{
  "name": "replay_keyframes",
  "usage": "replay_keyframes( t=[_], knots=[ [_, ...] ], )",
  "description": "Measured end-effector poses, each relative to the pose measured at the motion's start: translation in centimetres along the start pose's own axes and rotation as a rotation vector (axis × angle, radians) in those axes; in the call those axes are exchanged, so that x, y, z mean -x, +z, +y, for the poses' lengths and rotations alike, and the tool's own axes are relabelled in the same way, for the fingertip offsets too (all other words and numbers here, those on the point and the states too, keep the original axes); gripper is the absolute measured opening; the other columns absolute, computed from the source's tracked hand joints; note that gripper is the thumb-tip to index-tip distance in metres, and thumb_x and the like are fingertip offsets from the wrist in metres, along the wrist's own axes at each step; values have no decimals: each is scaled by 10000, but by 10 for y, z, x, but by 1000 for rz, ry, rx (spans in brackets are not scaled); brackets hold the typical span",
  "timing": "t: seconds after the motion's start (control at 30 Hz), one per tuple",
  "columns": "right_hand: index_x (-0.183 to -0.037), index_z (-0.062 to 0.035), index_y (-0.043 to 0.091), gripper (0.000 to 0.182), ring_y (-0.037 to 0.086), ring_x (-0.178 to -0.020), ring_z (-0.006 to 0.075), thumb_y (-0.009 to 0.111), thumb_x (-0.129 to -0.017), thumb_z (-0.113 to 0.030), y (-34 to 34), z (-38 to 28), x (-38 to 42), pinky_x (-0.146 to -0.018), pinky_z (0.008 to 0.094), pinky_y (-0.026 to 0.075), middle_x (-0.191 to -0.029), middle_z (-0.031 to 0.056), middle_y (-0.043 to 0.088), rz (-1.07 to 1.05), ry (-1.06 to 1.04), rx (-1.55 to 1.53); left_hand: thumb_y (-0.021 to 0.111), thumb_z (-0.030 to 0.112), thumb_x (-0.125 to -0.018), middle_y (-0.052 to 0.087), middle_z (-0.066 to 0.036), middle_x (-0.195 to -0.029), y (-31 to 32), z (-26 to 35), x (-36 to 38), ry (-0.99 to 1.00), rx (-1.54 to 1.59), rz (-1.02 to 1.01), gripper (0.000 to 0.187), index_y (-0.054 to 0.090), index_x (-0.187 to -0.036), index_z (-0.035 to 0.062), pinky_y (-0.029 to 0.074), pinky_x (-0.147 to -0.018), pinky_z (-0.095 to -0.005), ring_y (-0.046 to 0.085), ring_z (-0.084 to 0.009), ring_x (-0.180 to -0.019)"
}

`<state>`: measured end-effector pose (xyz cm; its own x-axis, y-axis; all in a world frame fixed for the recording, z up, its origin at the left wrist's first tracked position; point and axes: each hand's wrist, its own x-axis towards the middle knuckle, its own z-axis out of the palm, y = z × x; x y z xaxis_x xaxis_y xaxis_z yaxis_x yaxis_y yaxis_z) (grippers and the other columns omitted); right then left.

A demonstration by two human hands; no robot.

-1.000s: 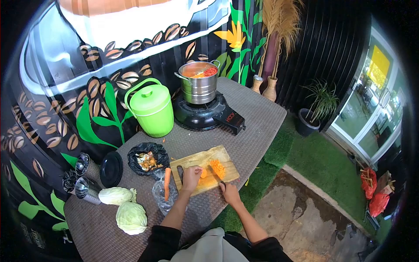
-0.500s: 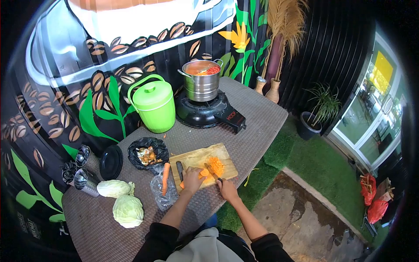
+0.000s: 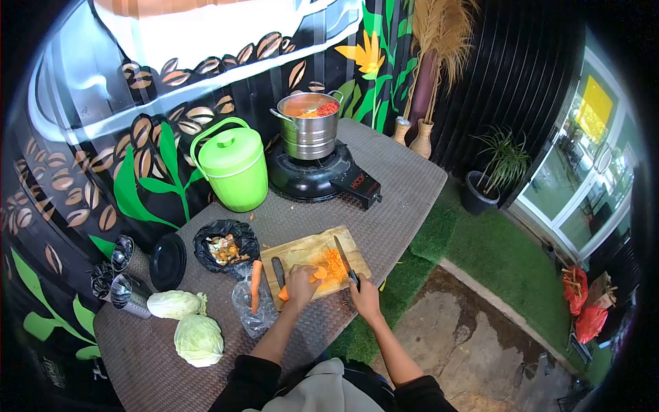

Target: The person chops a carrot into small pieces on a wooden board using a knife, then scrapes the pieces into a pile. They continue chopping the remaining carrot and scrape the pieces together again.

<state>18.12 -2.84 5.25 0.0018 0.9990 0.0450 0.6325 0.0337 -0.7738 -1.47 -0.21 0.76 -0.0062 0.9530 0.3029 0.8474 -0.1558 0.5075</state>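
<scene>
While left hand [image 3: 300, 284] holds carrot [image 3: 319, 273] — right hand [image 3: 364, 296] grips knife [image 3: 344, 255].

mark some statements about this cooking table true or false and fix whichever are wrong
1. The right hand holds a black-handled metal knife. True.
2. The silver metal two-handled pot stands on the floor. False: it stands on the black stove.
3. Finely chopped orange carrot lies on the rectangular wooden cutting board. True.
4. The bright green plastic bucket has its lid off. False: its lid is on.
5. The round pale green cabbage lies inside the black plastic bag. False: it lies on the brown woven-textured table.
</scene>
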Motion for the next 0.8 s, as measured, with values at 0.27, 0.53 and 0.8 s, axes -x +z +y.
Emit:
replay_keyframes(
  t=[0.27,0.53,0.8],
  knots=[
    [-967,8,534,297,619,-675,431,495,-934,-285,45,5,15,-604,522,489,-683,245,616,-25,-75,276,758,305,-706,688,-28,-1024,-5,0,2,-3,65,43,330,734,-971,109,384,-913,-379,558,-226,-990],
    [-953,12,517,320,638,-692,413,510,-915,-305,43,3,12,-622,507,509,-717,237,633,-109,-79,383,741,405,-704,688,2,-982,-16,3,-3,50,-27,23,380,736,-975,139,323,-940,-396,547,-208,-968],
    [-981,21,508,357,636,-723,419,522,-906,-328,39,-3,15,-654,508,506,-742,249,637,-95,-4,308,740,371,-696,657,7,-977,-29,-1,-5,88,-46,-74,353,736,-984,166,256,-1002,-446,531,-201,-993]
  ],
)
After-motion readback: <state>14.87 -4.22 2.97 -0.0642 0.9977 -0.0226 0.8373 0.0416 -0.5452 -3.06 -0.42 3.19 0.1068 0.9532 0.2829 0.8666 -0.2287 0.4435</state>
